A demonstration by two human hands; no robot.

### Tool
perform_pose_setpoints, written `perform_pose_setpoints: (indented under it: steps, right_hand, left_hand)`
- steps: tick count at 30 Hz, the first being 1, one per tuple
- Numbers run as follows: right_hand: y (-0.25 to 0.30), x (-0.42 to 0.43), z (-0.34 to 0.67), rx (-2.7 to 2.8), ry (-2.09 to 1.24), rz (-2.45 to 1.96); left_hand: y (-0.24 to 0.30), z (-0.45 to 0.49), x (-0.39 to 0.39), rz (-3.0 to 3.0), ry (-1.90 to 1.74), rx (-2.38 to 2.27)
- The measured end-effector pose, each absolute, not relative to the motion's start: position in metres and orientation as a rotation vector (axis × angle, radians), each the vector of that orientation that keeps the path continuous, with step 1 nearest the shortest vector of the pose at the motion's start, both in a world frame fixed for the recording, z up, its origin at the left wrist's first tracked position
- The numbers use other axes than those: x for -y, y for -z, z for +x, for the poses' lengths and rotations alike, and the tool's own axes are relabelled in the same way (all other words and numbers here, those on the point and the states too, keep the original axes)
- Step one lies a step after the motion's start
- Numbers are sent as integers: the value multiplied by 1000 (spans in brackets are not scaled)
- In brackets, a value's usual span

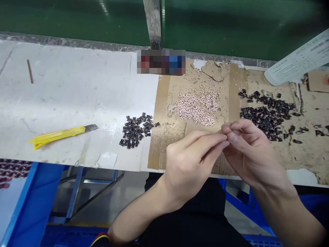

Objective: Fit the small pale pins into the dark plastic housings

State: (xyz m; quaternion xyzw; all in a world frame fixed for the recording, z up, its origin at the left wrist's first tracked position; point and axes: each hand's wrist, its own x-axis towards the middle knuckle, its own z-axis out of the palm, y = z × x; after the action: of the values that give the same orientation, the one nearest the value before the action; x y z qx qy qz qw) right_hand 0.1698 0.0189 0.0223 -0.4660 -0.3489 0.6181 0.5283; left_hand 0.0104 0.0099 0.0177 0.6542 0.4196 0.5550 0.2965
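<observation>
My left hand and my right hand meet fingertip to fingertip just above the near edge of the workbench, both pinched together. Whatever sits between the fingertips is too small to make out. Behind the hands lies a heap of tiny pale pink parts on brown cardboard. A pile of small black parts spreads to the right of it, just beyond my right hand. A smaller cluster of black parts rests on the white surface to the left.
A yellow utility knife lies on the white tabletop at the left. A rolled printed sheet sits at the back right. A metal post rises at the back, with a green wall behind. Blue frames stand below the bench.
</observation>
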Motion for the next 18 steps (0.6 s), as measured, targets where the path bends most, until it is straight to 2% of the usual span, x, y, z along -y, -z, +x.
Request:
perform_pose_setpoints:
  steps: [6,13,18]
  right_hand:
    - [-18,-6,168,962,-1221,-1194]
    - [-16,-2,170,1269,-1042,-1217]
    - [-17,4,167,1418,-864,-1222]
  left_hand:
    - [-13,9,-12,1821,-1438,-1103]
    - [-12,14,-4,1105,-1276,-1062]
    - [-15,16,1,870,-1193,-1060]
